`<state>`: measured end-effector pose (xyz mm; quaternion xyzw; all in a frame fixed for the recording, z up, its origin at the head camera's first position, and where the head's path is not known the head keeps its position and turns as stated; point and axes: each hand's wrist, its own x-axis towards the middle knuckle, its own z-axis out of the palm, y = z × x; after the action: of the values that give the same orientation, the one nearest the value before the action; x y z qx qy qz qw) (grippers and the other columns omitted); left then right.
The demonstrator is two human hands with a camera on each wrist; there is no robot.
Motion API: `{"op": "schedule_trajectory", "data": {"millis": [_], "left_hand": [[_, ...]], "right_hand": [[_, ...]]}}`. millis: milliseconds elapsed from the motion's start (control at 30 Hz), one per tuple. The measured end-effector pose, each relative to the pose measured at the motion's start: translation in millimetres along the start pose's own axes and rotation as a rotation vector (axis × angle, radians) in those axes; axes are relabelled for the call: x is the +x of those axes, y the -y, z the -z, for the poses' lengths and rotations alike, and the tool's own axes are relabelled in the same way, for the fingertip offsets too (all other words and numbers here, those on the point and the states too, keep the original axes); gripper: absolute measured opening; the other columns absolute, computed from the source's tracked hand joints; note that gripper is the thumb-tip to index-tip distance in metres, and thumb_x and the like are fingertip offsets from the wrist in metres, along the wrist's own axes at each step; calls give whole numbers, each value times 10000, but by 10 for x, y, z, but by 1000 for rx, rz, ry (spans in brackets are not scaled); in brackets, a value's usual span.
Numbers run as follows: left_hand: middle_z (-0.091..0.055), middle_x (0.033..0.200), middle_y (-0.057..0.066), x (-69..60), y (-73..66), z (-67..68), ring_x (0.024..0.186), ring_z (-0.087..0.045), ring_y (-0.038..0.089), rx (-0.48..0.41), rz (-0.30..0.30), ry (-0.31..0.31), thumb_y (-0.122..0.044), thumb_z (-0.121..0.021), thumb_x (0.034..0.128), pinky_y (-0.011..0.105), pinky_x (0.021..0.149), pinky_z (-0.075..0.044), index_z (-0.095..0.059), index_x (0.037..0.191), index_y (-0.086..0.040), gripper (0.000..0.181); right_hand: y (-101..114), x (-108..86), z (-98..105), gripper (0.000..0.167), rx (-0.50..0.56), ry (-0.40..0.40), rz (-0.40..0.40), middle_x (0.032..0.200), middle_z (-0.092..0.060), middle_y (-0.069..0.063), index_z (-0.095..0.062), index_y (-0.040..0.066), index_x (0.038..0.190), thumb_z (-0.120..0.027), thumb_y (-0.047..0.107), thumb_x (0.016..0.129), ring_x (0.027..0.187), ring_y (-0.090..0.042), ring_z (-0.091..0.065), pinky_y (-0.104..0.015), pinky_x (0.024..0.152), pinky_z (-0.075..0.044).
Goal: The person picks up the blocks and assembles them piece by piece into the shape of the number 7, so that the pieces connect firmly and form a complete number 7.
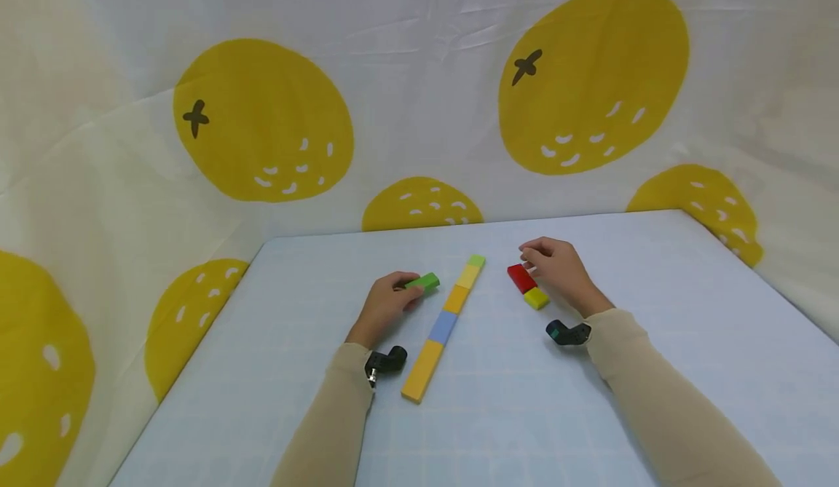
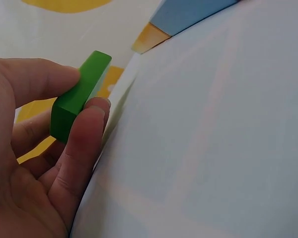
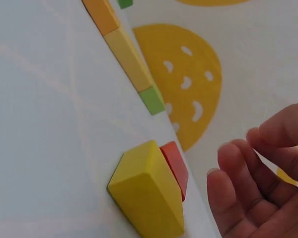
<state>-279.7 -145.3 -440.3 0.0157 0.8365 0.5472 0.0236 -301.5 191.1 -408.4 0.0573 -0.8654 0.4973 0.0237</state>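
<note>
My left hand (image 1: 385, 303) pinches a green block (image 2: 79, 94) between thumb and fingers, left of a row of blocks. That row slants away across the table: a long orange block (image 1: 422, 372) nearest, then a blue block (image 1: 443, 327), a shorter orange block (image 1: 456, 299), a pale yellow block (image 1: 468, 276) and a small light green block (image 1: 476, 260) at the far end. To the right, a red block (image 1: 521, 278) lies end to end with a yellow block (image 3: 146, 193). Beside these two my right hand (image 1: 560, 268) hovers, fingers loosely bent, holding nothing.
The blocks lie on a white table (image 1: 498, 414) with faint grid lines. Behind it and along its sides hangs a white cloth (image 1: 426, 108) printed with large yellow fruit shapes. Dark wrist cameras (image 1: 569, 333) are worn on both wrists.
</note>
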Motion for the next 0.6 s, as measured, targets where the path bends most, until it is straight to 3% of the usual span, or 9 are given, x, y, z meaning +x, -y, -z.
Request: {"op": "schedule_trajectory", "data": {"millis": [300, 600], "left_hand": [[-650, 1193, 58, 45, -98, 102, 973, -661, 229, -153, 26, 130, -228, -706, 942, 331, 865, -548, -653, 1283, -170, 350], [-625, 1226, 69, 97, -105, 43, 958, -645, 224, -183, 49, 142, -163, -709, 935, 315, 856, -548, -650, 1289, -144, 359]], "right_hand": [[-111, -99, 78, 374, -24, 21, -60, 1189, -630, -135, -607, 61, 1302, -530, 316, 1040, 1037, -281, -600, -306, 860, -545], [-231, -226, 114, 352, -95, 58, -119, 1181, -623, -106, -606, 105, 1296, -527, 331, 1039, 1008, -282, -570, -358, 891, -508]]}}
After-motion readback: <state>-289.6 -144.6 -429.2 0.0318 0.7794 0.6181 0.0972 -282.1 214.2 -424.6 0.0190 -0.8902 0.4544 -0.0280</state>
